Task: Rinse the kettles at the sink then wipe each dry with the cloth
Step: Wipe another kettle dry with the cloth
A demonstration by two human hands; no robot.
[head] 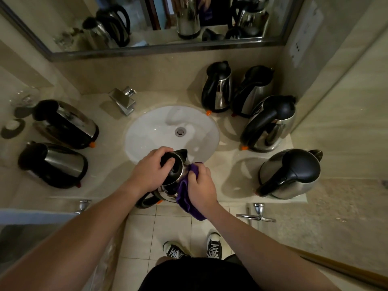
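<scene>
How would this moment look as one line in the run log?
step: wiping | left hand: grips kettle top | right hand: presses purple cloth on its side | place: front of sink

Kettles [172, 175]: seven. Cloth [184, 192]: one. Sink [159, 131]: one. Faucet [123, 100]: one.

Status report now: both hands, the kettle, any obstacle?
Left hand grips kettle by its lid end. Right hand presses purple cloth on kettle side. Kettle held at sink front edge. No obstacle.

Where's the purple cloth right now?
In the head view, the purple cloth is low centre, gripped by the right hand against the held kettle, just in front of the sink.
</scene>
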